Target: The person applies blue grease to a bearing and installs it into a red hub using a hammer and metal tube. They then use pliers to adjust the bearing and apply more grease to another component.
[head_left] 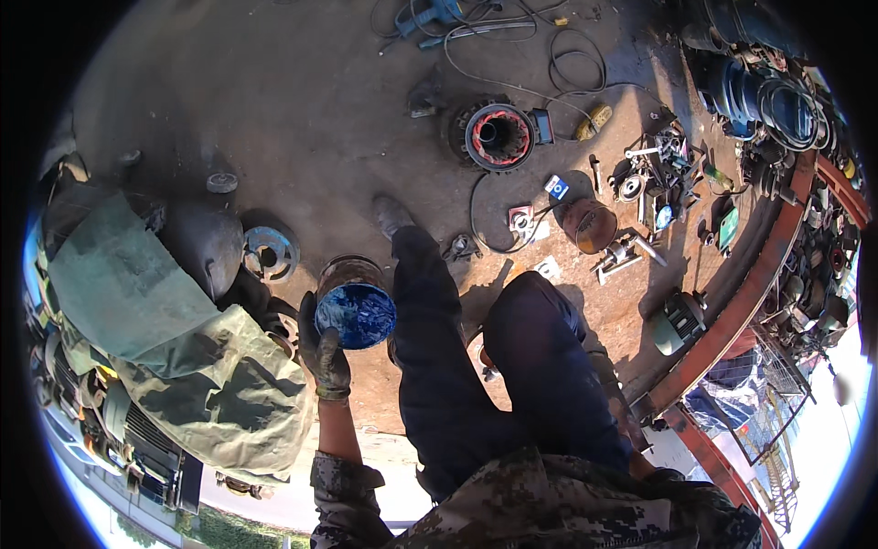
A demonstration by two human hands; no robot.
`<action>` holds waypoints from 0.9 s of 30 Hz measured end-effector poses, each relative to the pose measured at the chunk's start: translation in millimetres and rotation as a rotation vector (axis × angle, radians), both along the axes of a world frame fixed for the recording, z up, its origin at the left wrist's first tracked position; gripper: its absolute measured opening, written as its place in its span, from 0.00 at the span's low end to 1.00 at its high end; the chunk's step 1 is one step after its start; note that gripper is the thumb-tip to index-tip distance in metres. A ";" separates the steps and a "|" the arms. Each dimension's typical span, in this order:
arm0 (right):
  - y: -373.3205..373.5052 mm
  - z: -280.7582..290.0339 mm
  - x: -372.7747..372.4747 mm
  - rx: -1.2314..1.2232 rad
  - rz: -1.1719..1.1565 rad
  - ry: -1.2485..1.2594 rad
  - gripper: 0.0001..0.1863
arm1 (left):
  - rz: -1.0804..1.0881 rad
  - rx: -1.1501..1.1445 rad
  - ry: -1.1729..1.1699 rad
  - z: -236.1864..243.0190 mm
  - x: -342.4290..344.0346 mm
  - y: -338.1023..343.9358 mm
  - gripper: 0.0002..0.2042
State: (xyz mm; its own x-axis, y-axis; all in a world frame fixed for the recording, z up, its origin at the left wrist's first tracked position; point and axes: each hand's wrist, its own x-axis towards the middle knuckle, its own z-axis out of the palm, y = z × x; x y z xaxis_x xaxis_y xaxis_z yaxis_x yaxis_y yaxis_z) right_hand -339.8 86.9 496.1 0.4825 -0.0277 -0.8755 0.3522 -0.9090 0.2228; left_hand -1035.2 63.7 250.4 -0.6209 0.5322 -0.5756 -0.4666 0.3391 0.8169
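My left hand (326, 355), in a dark stained work glove, is closed on the left side of a metal can (355, 316). Wet blue paint coats the can's inside, and its mouth tips toward me. The thumb lies over the near rim, while the fingers run along the outer wall. Beside my right thigh a bit of my right forearm (642, 467) shows. The right hand is dark and mostly hidden by the leg, so its fingers cannot be made out. Ahead of my knees stands an electric motor housing (500, 137) with red windings inside its open end.
Green tarps (137, 284) cover things at left, near a round metal flange (271, 254). To the right lie a rusty round tin (589, 226), a metal puller (631, 254) and a heap of tools (654, 174). A curved red steel beam (732, 339) borders the right; cables (576, 64) trail ahead.
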 end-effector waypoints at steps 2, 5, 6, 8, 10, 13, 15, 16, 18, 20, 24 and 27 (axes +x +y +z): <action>-15.1 -8.4 -27.3 0.003 -0.026 0.027 0.14 | -0.083 -0.050 0.013 0.1 -11.2 15.4 0.48; -33.4 -28.8 -56.7 0.005 -0.064 0.086 0.15 | -0.182 -0.092 0.046 12.7 -16.4 44.3 0.47; -42.9 -36.5 -65.7 0.011 -0.084 0.103 0.16 | -0.192 -0.082 0.013 10.9 -15.8 49.9 0.48; -71.9 -46.2 -86.7 0.033 -0.134 0.139 0.17 | -0.222 -0.056 -0.042 7.9 -12.2 68.8 0.49; -89.7 -58.5 -95.6 0.043 -0.157 0.190 0.18 | -0.252 -0.064 -0.071 11.5 -8.8 82.2 0.49; -124.2 -74.8 -118.4 0.089 -0.215 0.249 0.19 | -0.337 -0.079 -0.060 14.8 -2.6 110.1 0.48; -157.7 -80.6 -130.8 0.129 -0.284 0.277 0.20 | -0.408 -0.061 -0.128 13.9 4.3 129.6 0.48; -170.7 -94.8 -135.7 0.164 -0.322 0.299 0.21 | -0.446 -0.073 -0.127 9.9 7.4 143.6 0.48; -181.2 -98.7 -135.9 0.207 -0.335 0.309 0.22 | -0.492 -0.113 -0.145 8.4 17.0 160.1 0.48; -179.9 -119.6 -112.1 0.175 -0.168 0.336 0.24 | -0.490 -0.064 -0.147 0.9 31.3 169.6 0.45; -142.0 -139.2 -183.8 0.060 -0.629 0.009 0.26 | -0.613 0.032 -0.275 -20.7 63.5 209.4 0.43; -129.4 -154.3 -213.3 0.164 -0.716 -0.066 0.26 | -0.681 0.016 -0.306 -36.5 83.3 220.5 0.43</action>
State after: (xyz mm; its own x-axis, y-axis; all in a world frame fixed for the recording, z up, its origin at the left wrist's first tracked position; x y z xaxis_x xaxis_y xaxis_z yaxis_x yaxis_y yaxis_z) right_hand -553.1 -42.5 341.8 0.4469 -0.2266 -0.8654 -0.3489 -0.9349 0.0646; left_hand -951.9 284.2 213.9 0.0360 0.7513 -0.6590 -0.3651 0.6237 0.6911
